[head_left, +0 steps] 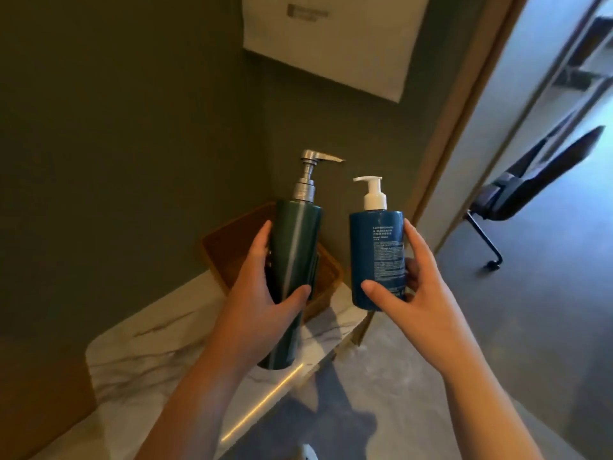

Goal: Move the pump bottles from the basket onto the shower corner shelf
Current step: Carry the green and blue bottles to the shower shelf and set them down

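Observation:
My left hand (262, 303) grips a tall dark green pump bottle (295, 247) with a silver pump, held upright above the brown woven basket (225, 240). My right hand (411, 293) holds a shorter blue pump bottle (376, 250) with a white pump and small white print, also upright, to the right of the basket. Both bottles are lifted off the surface. The basket sits in the corner on a white marble top (149, 353); what lies inside it is mostly hidden by the green bottle and my left hand. No shower corner shelf shows in this view.
Dark green walls meet behind the basket. A white paper bag (331, 44) hangs on the wall above. A wooden door frame (457, 134) stands to the right, with a dark office chair (530, 180) on the grey floor beyond it.

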Demonstrator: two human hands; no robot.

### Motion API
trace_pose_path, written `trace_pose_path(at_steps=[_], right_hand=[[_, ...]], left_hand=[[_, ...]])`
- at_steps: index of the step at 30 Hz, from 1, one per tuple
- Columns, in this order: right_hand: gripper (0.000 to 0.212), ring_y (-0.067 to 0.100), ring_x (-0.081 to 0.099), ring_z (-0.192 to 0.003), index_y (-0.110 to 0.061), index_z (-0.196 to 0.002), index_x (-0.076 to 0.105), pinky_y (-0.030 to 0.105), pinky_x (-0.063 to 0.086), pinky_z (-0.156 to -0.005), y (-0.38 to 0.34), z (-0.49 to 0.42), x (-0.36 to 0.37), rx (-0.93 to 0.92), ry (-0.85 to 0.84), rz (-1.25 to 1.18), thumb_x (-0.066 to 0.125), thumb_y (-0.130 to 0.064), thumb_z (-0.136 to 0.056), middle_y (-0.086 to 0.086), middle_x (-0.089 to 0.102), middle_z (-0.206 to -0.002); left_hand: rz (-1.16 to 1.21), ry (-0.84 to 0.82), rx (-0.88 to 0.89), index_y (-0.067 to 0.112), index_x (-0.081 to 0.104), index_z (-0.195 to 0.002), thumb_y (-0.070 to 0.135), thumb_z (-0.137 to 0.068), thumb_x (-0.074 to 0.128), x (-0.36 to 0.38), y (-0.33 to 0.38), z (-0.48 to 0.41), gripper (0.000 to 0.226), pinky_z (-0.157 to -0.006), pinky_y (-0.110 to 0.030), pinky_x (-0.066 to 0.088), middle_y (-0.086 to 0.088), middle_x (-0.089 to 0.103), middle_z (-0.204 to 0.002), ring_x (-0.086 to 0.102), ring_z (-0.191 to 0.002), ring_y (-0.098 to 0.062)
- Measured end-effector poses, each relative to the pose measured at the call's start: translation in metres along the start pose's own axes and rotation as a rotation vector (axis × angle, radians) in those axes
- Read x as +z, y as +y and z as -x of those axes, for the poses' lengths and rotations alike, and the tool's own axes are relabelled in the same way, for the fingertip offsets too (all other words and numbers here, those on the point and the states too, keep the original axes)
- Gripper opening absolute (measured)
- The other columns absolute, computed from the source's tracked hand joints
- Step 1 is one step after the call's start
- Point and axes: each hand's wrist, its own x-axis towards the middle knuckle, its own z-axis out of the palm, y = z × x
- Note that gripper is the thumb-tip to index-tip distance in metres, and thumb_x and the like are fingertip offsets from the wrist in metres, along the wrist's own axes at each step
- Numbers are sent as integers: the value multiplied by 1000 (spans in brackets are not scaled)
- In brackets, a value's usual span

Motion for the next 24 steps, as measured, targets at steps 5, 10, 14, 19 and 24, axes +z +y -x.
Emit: trace_pose_path(at_steps=[5, 10, 14, 19, 24], right_hand=[[89, -31, 44, -94, -70, -131, 6, -2, 41, -56, 15, 97, -68, 59, 313, 45, 62, -64, -62, -53, 40, -102], [91, -11, 56, -102, -61, -138, 13, 15, 50, -76, 29, 250, -139, 173, 653, 51, 70, -54, -67, -30, 49, -119], [88, -10, 56, -104, -55, -140, 18, 14, 50, -78, 31, 385, -175, 268, 910, 56, 73, -45, -71, -26, 50, -123], [88, -13, 53, -105, -54, -140, 17, 11, 48, -79, 24, 521, -194, 351, 1220, 56, 72, -43, -72, -22, 47, -126], [87, -32, 45, -94, -47, -143, 21, -3, 40, -61, 16, 605, -192, 336, 1444, 14, 74, -32, -75, -32, 43, -117]], left_hand=[[76, -266, 117, 71, 13, -126, 27, -76, 74, 71, 40, 24, 91, -80, -15, 38, 37, 43, -117, 50, -107, 9], [110, -567, 277, 61, 14, -136, 25, -76, 74, 163, 94, 101, 92, -85, -16, 39, 26, 44, -126, 48, -112, 9], [125, -789, 391, 57, 11, -138, 29, -76, 73, 223, 131, 198, 92, -90, -17, 35, 26, 38, -128, 41, -116, 8], [124, -989, 557, 54, 8, -140, 36, -74, 71, 266, 178, 300, 93, -88, -24, 37, 15, 37, -138, 41, -118, -4], [144, -1137, 663, 57, 7, -138, 39, -73, 70, 291, 217, 370, 92, -81, -22, 39, 13, 38, -140, 46, -116, -8]])
